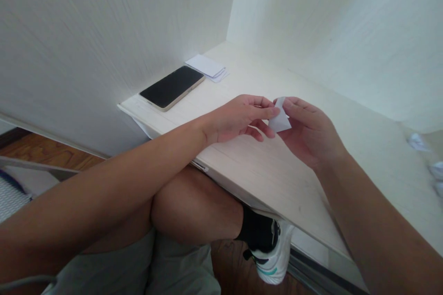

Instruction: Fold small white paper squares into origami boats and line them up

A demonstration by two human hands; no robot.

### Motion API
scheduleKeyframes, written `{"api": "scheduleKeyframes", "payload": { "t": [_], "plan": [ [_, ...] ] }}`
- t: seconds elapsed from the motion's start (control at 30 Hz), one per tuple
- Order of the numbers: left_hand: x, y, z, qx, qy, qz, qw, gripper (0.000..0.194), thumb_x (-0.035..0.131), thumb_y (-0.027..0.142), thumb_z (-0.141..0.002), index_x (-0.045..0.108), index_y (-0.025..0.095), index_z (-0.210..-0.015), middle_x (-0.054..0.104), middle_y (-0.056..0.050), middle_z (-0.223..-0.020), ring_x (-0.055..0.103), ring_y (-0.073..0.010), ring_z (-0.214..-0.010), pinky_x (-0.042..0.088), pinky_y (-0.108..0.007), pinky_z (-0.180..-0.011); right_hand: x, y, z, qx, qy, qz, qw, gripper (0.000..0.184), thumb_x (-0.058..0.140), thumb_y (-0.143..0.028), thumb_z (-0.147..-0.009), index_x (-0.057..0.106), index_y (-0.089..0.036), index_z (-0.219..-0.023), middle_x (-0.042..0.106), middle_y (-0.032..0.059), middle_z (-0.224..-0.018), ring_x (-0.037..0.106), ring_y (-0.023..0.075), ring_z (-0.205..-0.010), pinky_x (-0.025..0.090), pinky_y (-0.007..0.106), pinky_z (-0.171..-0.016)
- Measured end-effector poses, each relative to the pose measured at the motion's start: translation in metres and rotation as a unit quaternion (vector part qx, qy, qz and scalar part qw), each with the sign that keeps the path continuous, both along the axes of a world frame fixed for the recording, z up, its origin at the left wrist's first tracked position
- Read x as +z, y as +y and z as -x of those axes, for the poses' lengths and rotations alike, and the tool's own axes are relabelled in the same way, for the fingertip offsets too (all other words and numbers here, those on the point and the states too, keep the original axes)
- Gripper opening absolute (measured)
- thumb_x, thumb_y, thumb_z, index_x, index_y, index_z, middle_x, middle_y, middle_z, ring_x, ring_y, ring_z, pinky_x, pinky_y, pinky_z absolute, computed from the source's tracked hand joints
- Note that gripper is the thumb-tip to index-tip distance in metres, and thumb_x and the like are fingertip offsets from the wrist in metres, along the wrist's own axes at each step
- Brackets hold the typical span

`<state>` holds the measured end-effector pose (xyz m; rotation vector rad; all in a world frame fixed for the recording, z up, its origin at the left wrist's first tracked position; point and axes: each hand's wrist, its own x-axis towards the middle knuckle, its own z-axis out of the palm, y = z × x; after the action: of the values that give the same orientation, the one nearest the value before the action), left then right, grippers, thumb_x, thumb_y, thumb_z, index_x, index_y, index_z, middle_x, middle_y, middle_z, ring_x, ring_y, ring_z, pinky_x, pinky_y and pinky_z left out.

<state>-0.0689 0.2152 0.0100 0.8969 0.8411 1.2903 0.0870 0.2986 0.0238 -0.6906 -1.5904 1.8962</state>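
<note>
Between my two hands is a small folded piece of white paper [279,122], held above the pale desk. My left hand [247,117] pinches its left edge between thumb and forefinger, the other fingers curled loosely below. On the other side, my right hand [308,126] grips the upper right of the paper, its thumb on the near face. Part of the paper is hidden behind the thumbs, so how many folds it has I cannot tell.
A phone [173,86] with a dark screen lies at the desk's left side. Behind it sits a small stack of white paper [206,66]. Crumpled white pieces [418,142] are at the far right. Panels [311,23] wall in the desk [256,166]; my crossed leg is under its front edge.
</note>
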Motion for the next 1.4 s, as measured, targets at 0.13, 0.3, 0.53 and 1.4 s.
{"api": "scheduleKeyframes", "payload": {
  "t": [0.13,0.3,0.53,1.4],
  "plan": [
    [-0.002,-0.001,0.003,-0.012,0.004,-0.034,0.999,0.036,0.088,0.039,-0.079,0.063,0.015,-0.087,0.073,-0.001,-0.077,0.071,-0.011,-0.064,0.057,-0.022,-0.057,0.003,0.0,-0.003,0.035,0.006,0.031,0.999,0.018,0.086,-0.032,-0.075,0.071,-0.022,-0.077,0.062,-0.0006,-0.073,0.055,0.0151,-0.065,0.047,0.03,-0.059],
    [0.002,-0.004,0.001,0.016,0.054,-0.078,0.995,0.043,0.091,0.045,-0.072,0.063,0.015,-0.084,0.073,-0.001,-0.071,0.07,-0.0118,-0.063,0.062,-0.025,-0.06,0.002,0.003,-0.005,0.048,0.022,0.017,0.998,0.017,0.084,-0.031,-0.078,0.071,-0.02,-0.076,0.064,0.0001,-0.073,0.058,0.0149,-0.066,0.047,0.03,-0.061],
    [0.006,-0.005,-0.004,0.086,0.146,-0.14,0.976,0.025,0.078,0.036,-0.089,0.065,0.015,-0.087,0.074,-0.002,-0.073,0.071,-0.0119,-0.062,0.063,-0.025,-0.06,0.006,0.001,-0.006,0.018,0.002,-0.021,1.0,0.016,0.083,-0.029,-0.077,0.069,-0.021,-0.075,0.059,-0.0027,-0.065,0.052,0.011,-0.059,0.037,0.026,-0.054],
    [0.005,-0.011,0.0,0.195,0.45,-0.281,0.825,0.015,0.059,0.023,-0.097,0.073,0.017,-0.097,0.079,-0.004,-0.086,0.071,-0.0116,-0.072,0.056,-0.02,-0.066,0.015,-0.013,-0.004,-0.064,-0.04,-0.24,0.968,0.019,0.084,-0.03,-0.083,0.068,-0.02,-0.079,0.067,0.0006,-0.073,0.055,0.0098,-0.051,0.038,0.024,-0.039]
  ]
}}
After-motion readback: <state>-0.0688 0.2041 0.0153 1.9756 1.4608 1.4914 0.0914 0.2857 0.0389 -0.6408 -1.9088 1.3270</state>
